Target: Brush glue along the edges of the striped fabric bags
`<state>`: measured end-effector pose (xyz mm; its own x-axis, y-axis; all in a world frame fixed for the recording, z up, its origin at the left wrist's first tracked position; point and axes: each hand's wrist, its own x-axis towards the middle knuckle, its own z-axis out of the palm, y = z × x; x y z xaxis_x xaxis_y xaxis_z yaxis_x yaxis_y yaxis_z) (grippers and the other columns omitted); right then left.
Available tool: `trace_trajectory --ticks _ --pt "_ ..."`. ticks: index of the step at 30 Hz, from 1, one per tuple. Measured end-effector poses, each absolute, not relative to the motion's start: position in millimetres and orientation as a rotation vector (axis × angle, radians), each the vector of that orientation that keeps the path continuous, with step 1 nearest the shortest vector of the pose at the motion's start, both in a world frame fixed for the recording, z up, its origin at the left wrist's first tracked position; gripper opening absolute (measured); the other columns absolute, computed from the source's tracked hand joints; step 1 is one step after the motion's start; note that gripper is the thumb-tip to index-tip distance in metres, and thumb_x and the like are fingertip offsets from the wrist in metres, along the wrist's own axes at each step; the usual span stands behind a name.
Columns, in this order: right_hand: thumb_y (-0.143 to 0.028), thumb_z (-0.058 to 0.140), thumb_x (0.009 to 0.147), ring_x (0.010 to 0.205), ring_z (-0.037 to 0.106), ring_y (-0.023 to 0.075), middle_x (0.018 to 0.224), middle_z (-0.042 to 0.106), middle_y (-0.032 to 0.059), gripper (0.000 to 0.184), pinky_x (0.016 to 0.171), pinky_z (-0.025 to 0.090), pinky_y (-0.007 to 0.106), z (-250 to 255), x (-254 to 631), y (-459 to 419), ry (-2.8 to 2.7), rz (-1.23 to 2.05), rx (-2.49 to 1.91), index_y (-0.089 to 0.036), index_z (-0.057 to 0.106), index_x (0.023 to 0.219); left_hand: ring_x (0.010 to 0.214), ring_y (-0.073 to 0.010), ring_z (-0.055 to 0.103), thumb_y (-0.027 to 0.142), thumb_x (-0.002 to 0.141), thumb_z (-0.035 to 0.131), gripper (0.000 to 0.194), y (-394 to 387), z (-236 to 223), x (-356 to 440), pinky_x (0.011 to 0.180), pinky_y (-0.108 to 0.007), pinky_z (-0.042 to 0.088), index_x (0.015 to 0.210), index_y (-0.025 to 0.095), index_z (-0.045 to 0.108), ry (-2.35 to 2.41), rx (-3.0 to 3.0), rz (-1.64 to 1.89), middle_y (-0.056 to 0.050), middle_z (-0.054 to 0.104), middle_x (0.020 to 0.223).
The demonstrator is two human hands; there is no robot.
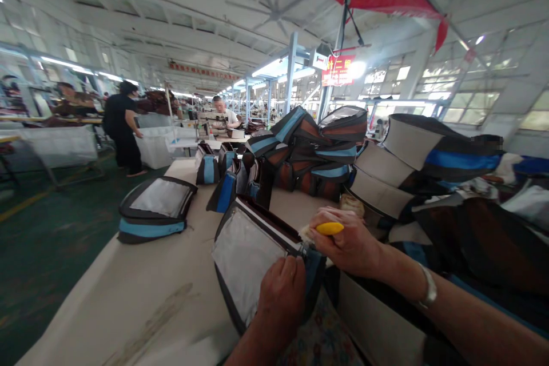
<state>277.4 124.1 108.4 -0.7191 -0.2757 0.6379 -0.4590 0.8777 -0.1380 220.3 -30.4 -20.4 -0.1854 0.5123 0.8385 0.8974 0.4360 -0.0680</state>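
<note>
A black-and-blue zipped bag panel with a clear vinyl window point(249, 260) lies tilted on the cream work table point(128, 303), its near edge in my grip. My left hand point(281, 297) is closed around the panel's right side. My right hand point(347, 240) is raised just above the panel's upper right corner, holding a yellow-handled tool point(329, 229), probably thread snips, though its blades are hidden. A pale tuft of fibre point(305, 233) shows beside my fingers. A thin bracelet or watch point(428, 286) circles my right wrist.
Similar bag panels point(154, 209) and a heap of brown-and-blue bags point(304, 154) lie along the table. Taller bags point(420, 171) are stacked at right. A seated co-worker point(221, 114) and a standing one point(123, 126) are ahead, near white bins point(156, 146).
</note>
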Motion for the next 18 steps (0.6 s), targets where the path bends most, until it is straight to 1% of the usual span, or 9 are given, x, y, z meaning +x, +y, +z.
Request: trace_trajectory --ticks 2,4,6,8,10,12,15,17,18 --pt "-0.020 0.052 0.094 0.067 0.057 0.0162 0.073 0.060 0.0006 0.013 0.066 0.039 0.028 110 275 123 -2.480 0.368 0.582 -0.019 0.056 0.082 0.064 -0.0193 0.055 0.008 0.093 0.041 0.019 -30 -20 222 0.055 -0.032 0.049 0.092 0.014 0.058 -1.865 -1.220 -0.565 -0.005 0.058 0.075" --pt "-0.018 0.053 0.090 0.065 0.057 0.0175 0.070 0.059 0.0010 0.014 0.063 0.038 0.029 111 271 124 -2.558 0.267 0.615 -0.020 0.054 0.076 0.063 -0.0193 0.056 0.008 0.093 0.040 0.020 -31 -18 223 0.055 -0.032 0.050 0.088 0.016 0.057 -1.888 -1.236 -0.555 -0.005 0.058 0.074" --pt "-0.018 0.051 0.090 0.066 0.057 0.0199 0.070 0.059 0.0032 0.015 0.063 0.039 0.031 115 269 129 -2.554 0.190 0.567 -0.019 0.054 0.075 0.063 -0.0192 0.056 0.008 0.094 0.039 0.021 -35 -15 222 0.056 -0.032 0.051 0.093 0.014 0.058 -1.863 -1.250 -0.564 -0.005 0.059 0.073" --pt "-0.022 0.049 0.094 0.067 0.057 0.0198 0.073 0.060 0.0042 0.017 0.064 0.040 0.031 121 271 135 -2.447 0.311 0.443 -0.019 0.056 0.079 0.066 -0.0194 0.059 0.009 0.094 0.040 0.020 -47 -10 216 0.061 -0.033 0.054 0.101 0.012 0.059 -1.785 -1.289 -0.584 -0.007 0.062 0.076" --pt "-0.028 0.052 0.097 0.066 0.057 0.0176 0.075 0.061 0.0030 0.020 0.064 0.042 0.030 126 279 140 -2.272 0.575 0.304 -0.019 0.060 0.082 0.072 -0.0193 0.062 0.007 0.094 0.044 0.020 -64 -4 207 0.070 -0.033 0.056 0.107 0.012 0.058 -1.712 -1.337 -0.605 -0.008 0.065 0.082" --pt "-0.032 0.060 0.095 0.062 0.054 0.0154 0.072 0.059 0.0007 0.018 0.060 0.042 0.027 128 288 140 -2.041 0.924 0.167 -0.019 0.063 0.082 0.079 -0.0182 0.064 0.007 0.092 0.051 0.019 -83 -1 196 0.077 -0.031 0.056 0.109 0.014 0.058 -1.685 -1.329 -0.669 -0.008 0.067 0.088" --pt "-0.034 0.072 0.087 0.057 0.049 0.0126 0.064 0.056 -0.0013 0.017 0.051 0.040 0.021 120 297 132 -1.685 1.482 0.014 -0.019 0.066 0.082 0.082 -0.0153 0.064 0.014 0.093 0.059 0.012 -104 -6 182 0.077 -0.025 0.055 0.103 0.019 0.058 -1.792 -1.153 -0.883 -0.004 0.067 0.089" --pt "-0.034 0.079 0.080 0.053 0.046 0.0098 0.061 0.054 -0.0022 0.020 0.047 0.038 0.016 107 299 123 -1.473 1.785 -0.081 -0.018 0.068 0.083 0.081 -0.0153 0.063 0.020 0.094 0.058 0.005 -111 -16 176 0.075 -0.025 0.055 0.099 0.019 0.058 -1.889 -0.984 -0.975 -0.004 0.064 0.089" --pt "-0.034 0.082 0.076 0.052 0.046 0.0086 0.061 0.054 -0.0023 0.022 0.046 0.038 0.014 100 298 118 -1.393 1.890 -0.128 -0.018 0.068 0.082 0.082 -0.0164 0.063 0.021 0.095 0.057 0.005 -112 -21 175 0.075 -0.027 0.054 0.099 0.018 0.057 -1.916 -0.895 -0.995 -0.005 0.063 0.089"
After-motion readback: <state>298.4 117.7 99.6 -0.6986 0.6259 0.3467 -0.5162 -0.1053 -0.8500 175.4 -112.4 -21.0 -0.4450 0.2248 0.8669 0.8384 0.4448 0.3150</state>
